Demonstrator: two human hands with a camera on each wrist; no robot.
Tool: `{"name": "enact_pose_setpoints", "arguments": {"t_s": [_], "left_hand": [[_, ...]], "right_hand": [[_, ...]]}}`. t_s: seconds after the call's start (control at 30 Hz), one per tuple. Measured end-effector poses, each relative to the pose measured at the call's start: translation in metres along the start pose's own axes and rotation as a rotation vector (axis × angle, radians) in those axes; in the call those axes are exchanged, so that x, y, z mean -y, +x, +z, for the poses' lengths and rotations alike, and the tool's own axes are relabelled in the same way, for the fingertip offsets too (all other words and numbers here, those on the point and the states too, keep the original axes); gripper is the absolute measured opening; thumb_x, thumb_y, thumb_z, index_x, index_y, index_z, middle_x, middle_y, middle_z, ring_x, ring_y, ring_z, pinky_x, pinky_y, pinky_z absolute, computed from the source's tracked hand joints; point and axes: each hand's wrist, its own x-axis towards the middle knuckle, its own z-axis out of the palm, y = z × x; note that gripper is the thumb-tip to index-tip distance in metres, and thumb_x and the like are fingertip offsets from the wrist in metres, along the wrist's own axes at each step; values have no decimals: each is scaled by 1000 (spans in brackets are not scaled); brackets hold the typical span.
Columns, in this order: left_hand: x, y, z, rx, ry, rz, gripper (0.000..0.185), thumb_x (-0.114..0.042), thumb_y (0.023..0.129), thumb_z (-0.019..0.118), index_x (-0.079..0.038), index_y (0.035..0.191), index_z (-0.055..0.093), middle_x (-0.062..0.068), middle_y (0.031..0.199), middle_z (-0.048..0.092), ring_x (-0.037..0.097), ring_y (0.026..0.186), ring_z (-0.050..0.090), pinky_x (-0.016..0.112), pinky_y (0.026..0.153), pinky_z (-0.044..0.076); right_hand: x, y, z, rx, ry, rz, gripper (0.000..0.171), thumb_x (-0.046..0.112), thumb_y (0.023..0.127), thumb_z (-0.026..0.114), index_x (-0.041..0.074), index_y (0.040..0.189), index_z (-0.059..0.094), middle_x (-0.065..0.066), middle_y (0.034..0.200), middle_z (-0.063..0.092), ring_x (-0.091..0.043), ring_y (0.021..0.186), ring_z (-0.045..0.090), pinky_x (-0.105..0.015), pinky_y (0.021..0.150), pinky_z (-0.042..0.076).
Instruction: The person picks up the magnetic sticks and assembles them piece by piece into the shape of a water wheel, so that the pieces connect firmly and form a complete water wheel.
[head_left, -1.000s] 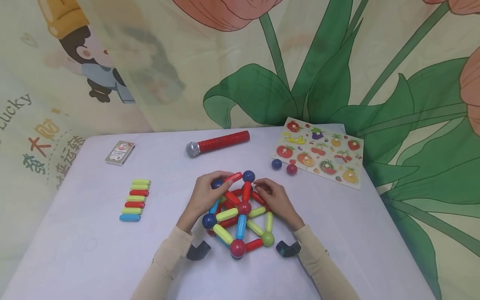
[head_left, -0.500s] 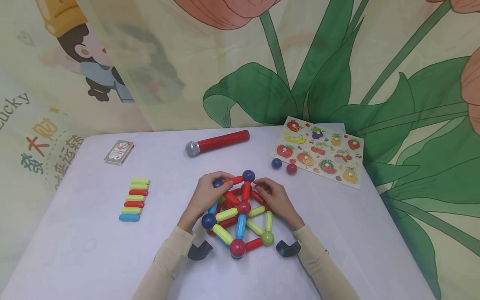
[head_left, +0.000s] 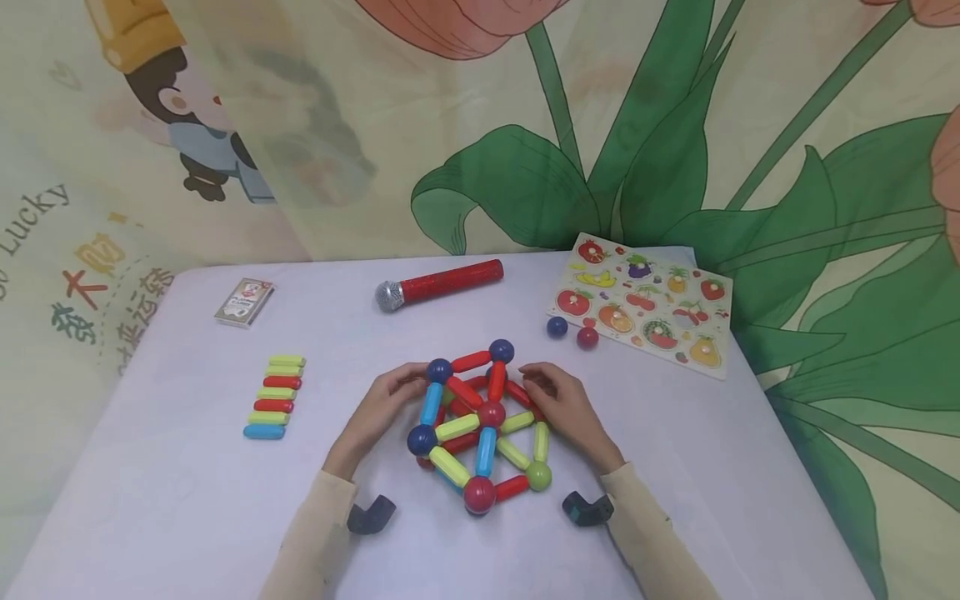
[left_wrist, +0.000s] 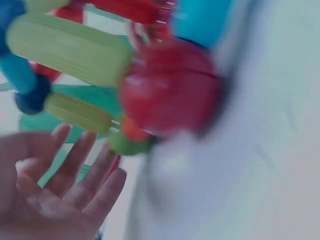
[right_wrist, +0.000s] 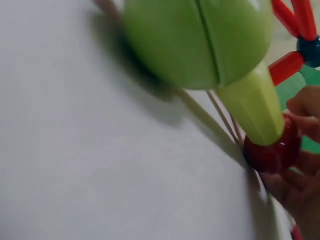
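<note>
A ball-and-stick building-toy frame [head_left: 458, 427] of red, yellow-green and blue sticks joined by coloured balls stands on the table before me. My left hand [head_left: 375, 417] is at its left side, fingers loosely spread and holding nothing. In the left wrist view a large red ball [left_wrist: 170, 90] looms near those fingers. My right hand [head_left: 566, 408] is at the frame's right side. The right wrist view shows its thumb and fingers around a dark red ball [right_wrist: 275, 152] low on the frame, at the end of a yellow-green stick [right_wrist: 255, 107]. A red stick [head_left: 471, 361] links two blue balls on top.
Several loose sticks [head_left: 274, 406] lie in a column at left, below a card box [head_left: 245, 302]. A red microphone [head_left: 450, 282] lies at the back. A fruit puzzle board [head_left: 645, 304] is at back right, with a blue ball [head_left: 557, 327] and a red ball [head_left: 587, 337] beside it.
The red stick at the top has swung from tilted to lying between the two blue balls. My left hand has let go of it and moved left and down; the right hand has shifted slightly.
</note>
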Motion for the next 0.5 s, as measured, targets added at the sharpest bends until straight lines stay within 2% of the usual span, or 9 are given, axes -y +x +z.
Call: {"name": "enact_pose_setpoints", "arguments": {"t_s": [0.07, 0.17, 0.3, 0.4, 0.5], "left_hand": [[7, -1, 1, 38, 55, 25, 38, -15, 97, 54, -4, 133, 53, 14, 131, 58, 31, 125, 51, 46, 104, 42], [11, -1, 5, 50, 129, 51, 43, -12, 92, 60, -4, 134, 53, 14, 128, 59, 31, 122, 54, 46, 101, 45], [12, 3, 11, 1, 209, 57, 40, -11, 88, 64, -6, 128, 58, 10, 119, 65, 29, 114, 59, 46, 98, 47], [12, 5, 13, -27, 244, 61, 38, -9, 86, 67, -7, 123, 61, 9, 114, 67, 28, 110, 61, 47, 96, 48], [12, 5, 14, -56, 280, 61, 39, -8, 84, 68, -6, 123, 61, 9, 114, 67, 29, 109, 62, 48, 95, 49]], "right_hand": [[2, -9, -3, -39, -59, 28, 31, 24, 95, 61, 13, 124, 59, -3, 111, 63, -17, 94, 60, -31, 82, 54], [6, -24, -6, -91, -141, 121, 35, 28, 93, 63, 13, 124, 59, -3, 101, 60, -16, 79, 54, -26, 68, 49], [10, -40, -4, -51, -180, 231, 47, 34, 90, 66, 11, 129, 54, -2, 83, 57, -15, 65, 48, -24, 55, 42], [10, -43, 1, -28, -162, 236, 49, 30, 89, 68, 10, 131, 52, 0, 72, 56, -14, 60, 49, -23, 52, 41], [9, -37, 4, -41, -151, 210, 45, 26, 89, 69, 10, 128, 54, 1, 68, 55, -13, 58, 49, -22, 51, 42]]}}
